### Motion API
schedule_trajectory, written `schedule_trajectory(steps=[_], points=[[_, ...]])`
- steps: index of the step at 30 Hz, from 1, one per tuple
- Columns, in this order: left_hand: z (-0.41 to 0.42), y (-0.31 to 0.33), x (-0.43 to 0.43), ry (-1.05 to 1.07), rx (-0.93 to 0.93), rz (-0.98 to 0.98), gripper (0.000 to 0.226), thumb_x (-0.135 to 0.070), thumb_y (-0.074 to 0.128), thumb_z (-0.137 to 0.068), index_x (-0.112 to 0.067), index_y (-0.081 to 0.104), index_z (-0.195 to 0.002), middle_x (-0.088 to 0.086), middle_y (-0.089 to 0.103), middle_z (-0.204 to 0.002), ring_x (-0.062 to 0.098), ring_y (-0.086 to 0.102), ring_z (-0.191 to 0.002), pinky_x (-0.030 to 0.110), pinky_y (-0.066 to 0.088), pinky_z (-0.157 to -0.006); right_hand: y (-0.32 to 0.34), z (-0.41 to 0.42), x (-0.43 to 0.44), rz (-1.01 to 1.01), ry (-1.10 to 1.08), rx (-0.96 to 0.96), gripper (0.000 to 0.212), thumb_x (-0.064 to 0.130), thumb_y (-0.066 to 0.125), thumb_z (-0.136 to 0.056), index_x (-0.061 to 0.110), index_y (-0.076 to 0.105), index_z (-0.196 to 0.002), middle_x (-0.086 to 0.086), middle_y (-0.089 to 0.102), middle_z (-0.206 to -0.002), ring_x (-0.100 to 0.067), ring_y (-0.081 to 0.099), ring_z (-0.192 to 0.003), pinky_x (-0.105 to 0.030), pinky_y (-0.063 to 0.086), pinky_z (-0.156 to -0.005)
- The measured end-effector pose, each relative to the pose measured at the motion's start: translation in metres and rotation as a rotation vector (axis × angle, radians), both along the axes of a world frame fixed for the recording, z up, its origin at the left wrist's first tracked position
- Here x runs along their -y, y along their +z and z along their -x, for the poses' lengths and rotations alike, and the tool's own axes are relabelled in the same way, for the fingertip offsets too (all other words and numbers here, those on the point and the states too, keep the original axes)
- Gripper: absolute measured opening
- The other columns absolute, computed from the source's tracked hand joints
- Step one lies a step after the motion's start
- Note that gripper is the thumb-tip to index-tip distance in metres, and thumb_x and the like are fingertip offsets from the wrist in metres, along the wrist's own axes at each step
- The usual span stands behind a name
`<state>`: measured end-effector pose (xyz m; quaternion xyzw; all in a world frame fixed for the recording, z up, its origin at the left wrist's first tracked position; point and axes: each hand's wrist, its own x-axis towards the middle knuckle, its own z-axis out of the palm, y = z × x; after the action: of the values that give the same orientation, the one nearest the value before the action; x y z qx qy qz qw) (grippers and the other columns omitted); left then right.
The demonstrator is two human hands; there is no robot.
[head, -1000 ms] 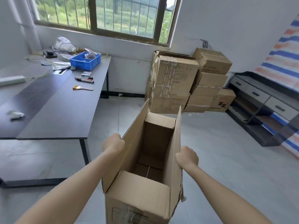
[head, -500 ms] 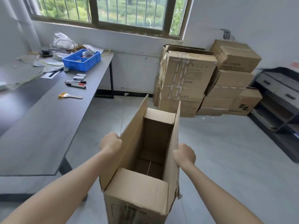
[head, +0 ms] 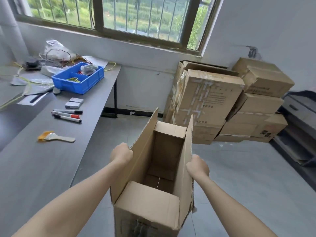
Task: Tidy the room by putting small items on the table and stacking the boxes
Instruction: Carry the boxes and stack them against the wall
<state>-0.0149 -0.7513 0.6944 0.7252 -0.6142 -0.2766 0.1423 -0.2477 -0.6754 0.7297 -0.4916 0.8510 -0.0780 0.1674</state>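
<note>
the left hand (head: 121, 153) and right hand (head: 197, 165) each grip a long side flap of the open, empty cardboard box (head: 153, 177), carrying it above the floor short of the stacked boxes (head: 210, 101), probably to add it there.

Two bare arms and hands
Bare left hand (head: 121, 152) and right hand (head: 197, 165); both forearms uncovered to the near edge.

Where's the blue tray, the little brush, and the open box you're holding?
blue tray (head: 68, 86): head view, on its front wall.
brush (head: 65, 139): head view, on its wooden handle.
open box (head: 147, 202): head view, on its near flap.
</note>
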Motion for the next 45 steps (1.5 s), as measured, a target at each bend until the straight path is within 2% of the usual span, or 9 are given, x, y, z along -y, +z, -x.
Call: schedule_trajectory(steps=[3,8,15,20,26,30,33,37,45], points=[[0.006,0.002,0.047,-0.055,0.058,0.016,0.026,0.002,0.042,-0.076,-0.012,0.031,-0.056,0.018,0.054,-0.069,0.035,0.053,-0.069,0.028,0.026,-0.050,-0.007,0.002,0.034,-0.017,0.070,0.020,0.061,-0.003,0.039,-0.086,0.024,0.034,-0.140,-0.007,0.062,-0.096,-0.018,0.048,-0.065,-0.025,0.029,-0.047],[0.019,0.004,0.121,-0.120,0.090,0.041,0.013,-0.002,0.044,-0.078,-0.008,0.051,-0.069,0.008,0.057,-0.073,0.029,0.050,-0.072,0.028,0.032,-0.054,-0.027,0.013,0.091,-0.033,0.279,-0.035,0.017,0.019,0.045,-0.087,0.022,0.046,-0.071,0.000,0.055,-0.077,-0.023,0.051,-0.082,-0.029,0.032,-0.057],[0.061,0.029,0.244,-0.095,-0.196,0.162,0.027,0.002,0.043,-0.085,-0.009,0.066,-0.078,0.006,0.059,-0.079,0.022,0.053,-0.062,0.029,0.045,-0.065,-0.051,0.058,0.201,-0.175,0.808,-0.125,0.027,0.028,0.041,-0.092,0.010,0.055,-0.106,-0.007,0.061,-0.086,-0.026,0.053,-0.084,-0.028,0.035,-0.070],[0.079,0.020,0.347,-0.155,0.045,-0.020,0.022,-0.009,0.046,-0.087,-0.016,0.066,-0.079,0.002,0.065,-0.090,0.022,0.056,-0.083,0.029,0.045,-0.073,-0.101,0.079,0.311,-0.307,0.891,-0.195,0.008,0.002,0.038,-0.091,0.009,0.041,-0.094,-0.017,0.050,-0.074,-0.032,0.052,-0.086,-0.032,0.028,-0.054],[0.062,-0.063,0.394,-0.011,0.190,-0.278,0.026,-0.024,0.051,-0.091,-0.017,0.065,-0.111,0.003,0.065,-0.118,0.024,0.057,-0.111,0.031,0.047,-0.092,-0.158,0.081,0.394,-0.167,1.133,-0.353,0.031,0.020,0.069,-0.017,0.023,0.047,-0.038,0.001,0.031,-0.034,-0.010,0.051,-0.046,-0.016,0.027,-0.042],[0.073,-0.087,0.410,-0.014,0.231,-0.426,0.034,-0.022,0.049,-0.089,-0.020,0.058,-0.122,0.004,0.058,-0.128,0.025,0.050,-0.120,0.030,0.042,-0.096,-0.170,0.084,0.427,-0.090,1.281,-0.410,0.011,0.016,0.061,-0.058,0.021,0.061,-0.049,0.001,0.056,-0.067,-0.021,0.043,-0.066,-0.021,0.027,-0.049],[0.079,-0.092,0.425,-0.038,0.239,-0.449,0.038,-0.021,0.046,-0.090,-0.019,0.054,-0.127,0.004,0.055,-0.132,0.024,0.048,-0.122,0.030,0.042,-0.094,-0.168,0.093,0.455,-0.231,1.407,-0.358,0.019,0.018,0.049,-0.095,0.004,0.058,-0.103,-0.015,0.052,-0.109,-0.034,0.061,-0.087,-0.034,0.034,-0.058],[0.079,-0.096,0.449,-0.084,0.271,-0.407,0.042,-0.016,0.046,-0.089,-0.020,0.052,-0.130,0.002,0.054,-0.133,0.024,0.044,-0.125,0.034,0.042,-0.097,-0.163,0.105,0.469,-0.195,1.406,-0.299,0.038,0.041,0.088,-0.051,0.020,0.056,-0.055,0.004,0.050,-0.058,-0.019,0.027,-0.030,-0.028,0.003,-0.037],[0.102,-0.100,0.521,-0.585,0.589,-0.141,0.046,-0.020,0.047,-0.091,-0.022,0.039,-0.136,0.002,0.038,-0.141,0.026,0.033,-0.128,0.033,0.036,-0.095,-0.133,0.133,0.497,-0.054,1.631,-0.404,0.031,0.037,0.084,-0.055,0.024,0.056,-0.054,0.010,0.048,-0.056,-0.006,0.038,-0.034,-0.022,0.013,-0.046]])
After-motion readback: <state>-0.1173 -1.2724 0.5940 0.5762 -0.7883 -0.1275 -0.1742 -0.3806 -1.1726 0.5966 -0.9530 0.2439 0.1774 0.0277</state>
